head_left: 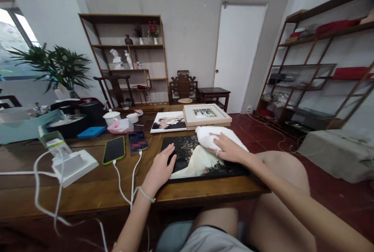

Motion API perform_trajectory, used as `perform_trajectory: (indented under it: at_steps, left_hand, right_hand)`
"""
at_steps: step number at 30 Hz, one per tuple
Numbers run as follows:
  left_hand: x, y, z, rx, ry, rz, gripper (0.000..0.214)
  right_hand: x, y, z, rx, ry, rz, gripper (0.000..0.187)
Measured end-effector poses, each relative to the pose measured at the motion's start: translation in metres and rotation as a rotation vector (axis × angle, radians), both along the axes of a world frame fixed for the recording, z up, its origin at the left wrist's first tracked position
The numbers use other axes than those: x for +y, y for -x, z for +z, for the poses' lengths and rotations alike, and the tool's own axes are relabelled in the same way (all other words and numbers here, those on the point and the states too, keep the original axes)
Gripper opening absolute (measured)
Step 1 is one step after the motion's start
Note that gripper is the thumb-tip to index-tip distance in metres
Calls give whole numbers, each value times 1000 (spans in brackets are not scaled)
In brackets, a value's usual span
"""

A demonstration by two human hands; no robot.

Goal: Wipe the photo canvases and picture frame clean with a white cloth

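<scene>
A dark picture (187, 151) is laid flat on the near part of the wooden table (87, 189), close to its front edge and just ahead of the person's knees. Its long axis runs left to right, parallel to that edge; the white figure printed on it slants from the lower left up to the upper right.

The left hand (162, 166) is spread open, palm down, with the fingertips resting on the picture's left border; nothing is grasped. The right hand (229, 148) is laid palm down with the fingers only slightly bent, pressed on a white cloth (206, 135) that is bunched on the picture's far right corner.

Behind the picture, a print (169, 121) and a framed photo (206, 114) are set side by side. To the left, two phones (113, 149) are lying with white cables (121, 181) plugged in.
</scene>
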State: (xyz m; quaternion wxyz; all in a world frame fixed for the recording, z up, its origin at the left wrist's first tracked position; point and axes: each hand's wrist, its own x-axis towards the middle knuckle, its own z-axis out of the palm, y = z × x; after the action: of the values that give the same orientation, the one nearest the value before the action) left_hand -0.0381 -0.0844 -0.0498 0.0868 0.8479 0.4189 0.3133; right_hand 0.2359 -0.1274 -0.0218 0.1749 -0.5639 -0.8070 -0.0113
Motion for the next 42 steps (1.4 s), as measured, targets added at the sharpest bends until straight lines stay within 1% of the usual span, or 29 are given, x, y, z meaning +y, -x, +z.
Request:
perform_trajectory:
  at_steps: [3,5,7,8,9,11,13,16,18,20,21,23,25,28,31,34,36,38,40,42]
  left_hand:
    - [2,1,-2,-3,-10,13,40]
    - [3,1,-4,1,-8,13,40]
    - [3,1,-4,14,-1,13,40]
    - [3,1,-4,25,7,15,40]
    - [2,1,-3,36,17,16,40]
    - [1,1,-1,54,43,9,40]
    - [0,1,1,56,64,-2,40]
    - [-1,1,3,58,76,-8,40]
    - [-1,1,4,72,76,1,40]
    - [-1,1,4,90,73,13,42]
    - [-1,1,4,101,74,19,42]
    - [0,1,3,117,81,31,43]
    - [1,1,2,124,92,35,45]
    - [3,1,-1,118,96,30,46]
    - [2,1,-1,112,96,27,46]
    - [1,1,0,115,99,26,46]
    - [0,1,1,125,103,22,45]
    - [-1,1,3,140,110,15,45]
    - [-1,1,4,150,118,14,45]
    - [-1,1,4,151,122,14,45]
  right_hand:
    - [-38,18,-4,-109,-48,121,15]
    - [-63,27,-5,-145,-31,186,7]
    - [-79,32,-4,-165,1,234,7]
    - [-83,32,-3,-165,16,248,9]
    - [-83,30,-1,-159,25,251,10]
    - [-73,24,3,-145,32,229,10]
    - [-52,16,8,-152,55,205,12]
    - [-12,7,14,-186,113,176,19]
    - [12,6,16,-197,114,137,22]
    - [27,7,16,-199,93,98,25]
    - [30,8,15,-200,83,83,26]
    - [27,12,12,-205,69,78,28]
    - [13,15,9,-200,50,99,27]
    - [-23,20,4,-161,22,181,26]
    - [-61,25,5,-129,41,281,24]
    - [-84,29,10,-125,89,373,26]
    - [-88,28,14,-116,112,416,26]
    - [-80,22,17,-94,130,405,24]
    - [-63,14,16,-73,135,334,21]
    - [-40,5,12,-67,117,245,18]
